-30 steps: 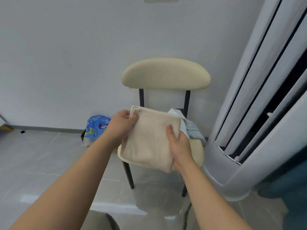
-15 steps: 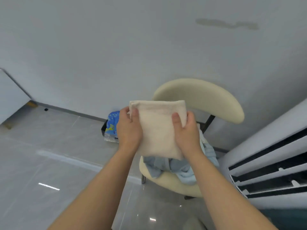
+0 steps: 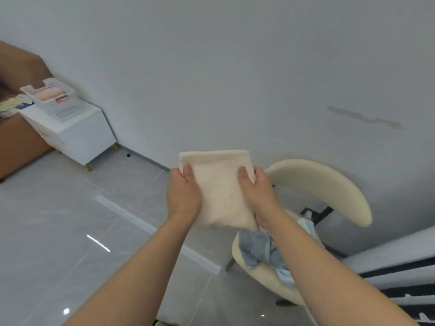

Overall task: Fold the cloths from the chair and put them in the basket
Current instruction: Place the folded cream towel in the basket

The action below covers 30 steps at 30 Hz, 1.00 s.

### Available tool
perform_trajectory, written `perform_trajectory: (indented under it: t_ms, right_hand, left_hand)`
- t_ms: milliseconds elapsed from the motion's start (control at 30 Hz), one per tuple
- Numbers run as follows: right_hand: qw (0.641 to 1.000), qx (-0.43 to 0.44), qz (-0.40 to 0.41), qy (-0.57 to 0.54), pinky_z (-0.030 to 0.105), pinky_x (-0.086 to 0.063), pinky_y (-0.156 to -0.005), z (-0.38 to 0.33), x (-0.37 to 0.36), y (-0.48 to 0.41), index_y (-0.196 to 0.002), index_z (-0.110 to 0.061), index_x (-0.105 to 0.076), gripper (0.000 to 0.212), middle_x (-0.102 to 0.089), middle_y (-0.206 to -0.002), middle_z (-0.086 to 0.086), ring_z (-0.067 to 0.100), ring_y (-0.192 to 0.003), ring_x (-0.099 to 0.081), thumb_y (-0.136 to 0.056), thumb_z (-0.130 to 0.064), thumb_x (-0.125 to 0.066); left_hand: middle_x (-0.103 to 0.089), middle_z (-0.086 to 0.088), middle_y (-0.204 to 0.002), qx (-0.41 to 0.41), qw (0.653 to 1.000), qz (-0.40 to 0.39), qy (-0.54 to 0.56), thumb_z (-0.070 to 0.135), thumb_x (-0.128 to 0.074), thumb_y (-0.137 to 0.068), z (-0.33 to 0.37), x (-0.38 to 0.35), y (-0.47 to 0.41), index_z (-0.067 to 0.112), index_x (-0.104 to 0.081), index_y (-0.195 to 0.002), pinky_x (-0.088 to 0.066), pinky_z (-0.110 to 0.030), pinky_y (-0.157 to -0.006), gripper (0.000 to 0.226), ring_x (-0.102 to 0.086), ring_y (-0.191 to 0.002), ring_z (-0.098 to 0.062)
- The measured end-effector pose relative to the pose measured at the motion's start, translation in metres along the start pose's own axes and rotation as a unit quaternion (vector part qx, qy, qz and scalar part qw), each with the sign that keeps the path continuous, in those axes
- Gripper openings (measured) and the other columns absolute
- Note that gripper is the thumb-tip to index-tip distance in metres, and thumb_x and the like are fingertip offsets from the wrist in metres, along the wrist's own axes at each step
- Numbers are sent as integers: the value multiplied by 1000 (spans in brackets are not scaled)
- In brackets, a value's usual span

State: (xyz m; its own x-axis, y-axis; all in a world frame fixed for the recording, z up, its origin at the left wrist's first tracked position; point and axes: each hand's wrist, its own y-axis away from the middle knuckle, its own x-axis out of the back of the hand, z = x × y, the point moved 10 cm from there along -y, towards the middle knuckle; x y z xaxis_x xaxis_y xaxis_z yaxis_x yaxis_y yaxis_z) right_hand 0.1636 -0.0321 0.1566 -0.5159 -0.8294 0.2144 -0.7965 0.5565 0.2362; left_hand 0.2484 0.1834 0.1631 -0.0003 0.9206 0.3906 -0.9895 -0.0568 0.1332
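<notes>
Turned leftward from the chair (image 3: 317, 184), we pinch the side edges of the folded cream towel (image 3: 219, 184) — left hand (image 3: 183, 196), right hand (image 3: 261, 198), thumbs in front.

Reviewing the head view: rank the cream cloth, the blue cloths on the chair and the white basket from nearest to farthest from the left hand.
1. cream cloth: gripped at its left edge by the left hand.
2. blue cloths: lower right, lying on the chair.
3. white basket: far left, on the white cabinet by the wall.
</notes>
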Motion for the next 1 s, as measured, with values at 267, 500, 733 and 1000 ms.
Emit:
perform_trajectory:
  t_ms: [267, 500, 733, 1000]
  right_hand:
    - [990, -121, -59, -41, 44, -55, -94, -3, -136, 21, -109, -18, -63, 22, -72, -111, 6, 25, -106, -68, -104, -38, -54]
    - [997, -19, -4, 77, 32, -46, -72, -47, -246, -18, -108, -19, -50, 23, -61, -100, -4, 21, -95, -59, -107, -40, -43]
    - [997, -52, -62, 14, 27, -44, -36, -52, -405, -96, -107, -20, -51, 22, -60, -93, 4, 21, -69, -61, -105, -41, -48]
    - [951, -195, -207, -117, 32, -56, -63, -91, -619, -196, -120, -20, -52, 28, -72, -116, 7, 18, -87, -71, -97, -23, -68]
  left_hand:
    - [-67, 0, -103, 39, 996, -84, 19, 53, -46, -101, -22, 108, -99, 16, -63, -107, -52, -38, -79, 41, -64, -93, -19]
    - [-61, 11, -117, 29, 989, -144, 9, 38, -44, -106, -49, 168, -184, 33, -52, -135, -48, -37, -93, 30, -60, -108, -18]
    - [-55, 19, -98, 18, 993, -88, -78, 34, -37, -109, -86, 241, -335, 27, -51, -133, -40, -34, -86, 29, -57, -103, -21]
    - [-60, 14, -117, 48, 989, -80, -112, 35, -41, -108, -102, 369, -528, 30, -50, -139, -37, -31, -91, 32, -56, -108, -16]
